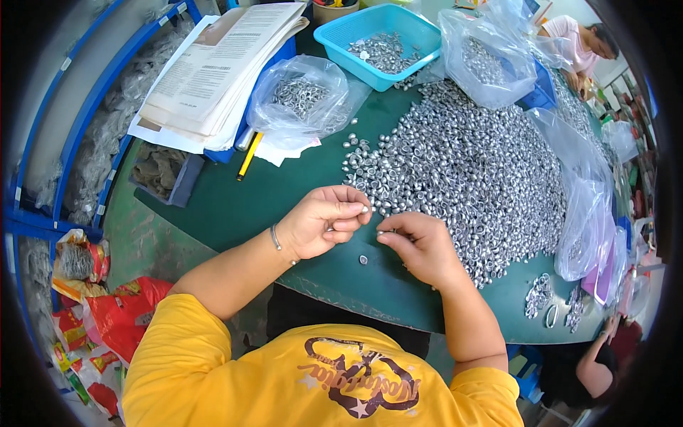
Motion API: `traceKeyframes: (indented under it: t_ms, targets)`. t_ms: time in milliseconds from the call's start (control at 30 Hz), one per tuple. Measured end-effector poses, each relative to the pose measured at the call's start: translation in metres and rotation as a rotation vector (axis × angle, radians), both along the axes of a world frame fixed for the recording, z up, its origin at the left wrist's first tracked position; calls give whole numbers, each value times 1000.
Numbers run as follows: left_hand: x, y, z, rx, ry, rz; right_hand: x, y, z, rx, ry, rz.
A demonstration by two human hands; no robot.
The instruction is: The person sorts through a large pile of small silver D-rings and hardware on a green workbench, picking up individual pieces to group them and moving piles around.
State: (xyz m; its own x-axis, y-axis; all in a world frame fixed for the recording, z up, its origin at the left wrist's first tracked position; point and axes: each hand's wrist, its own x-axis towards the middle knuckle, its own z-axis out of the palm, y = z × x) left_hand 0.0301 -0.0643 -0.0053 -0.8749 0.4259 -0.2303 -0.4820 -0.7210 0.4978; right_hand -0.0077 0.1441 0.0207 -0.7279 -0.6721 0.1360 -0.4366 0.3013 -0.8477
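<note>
My left hand (pixel 324 222) is closed in a pinch, with a small silver metal piece (pixel 365 210) showing at the fingertips. Just to its right, my right hand (pixel 425 245) pinches thumb against forefinger, and what lies between them is too small to name. The hands are a little apart, over the near edge of a big heap of small, rounded, hollow silver metal pieces (pixel 469 178). One loose silver piece (pixel 363 260) lies on the green table (pixel 284 213) below and between the hands.
Behind my hands are a plastic bag of metal parts (pixel 302 96), a turquoise basket (pixel 427 39), stacked papers (pixel 213 71) and a yellow-black pen (pixel 249 156). Small part clusters (pixel 538 295) lie at right. Another person (pixel 573 43) sits at far right; a dark-clothed person (pixel 590 370) is lower right.
</note>
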Motion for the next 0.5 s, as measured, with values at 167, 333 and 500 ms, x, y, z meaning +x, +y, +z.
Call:
traceKeyframes:
  t_ms: [167, 333, 500]
  targets:
    - [1, 1, -1, 33, 30, -6, -12, 13, 5, -748, -1169, 60]
    - [0, -1, 6, 79, -4, 40, 13, -6, 2, -44, -24, 140]
    - [2, 9, 8, -738, 291, 267, 18, -4, -5, 94, 65, 154]
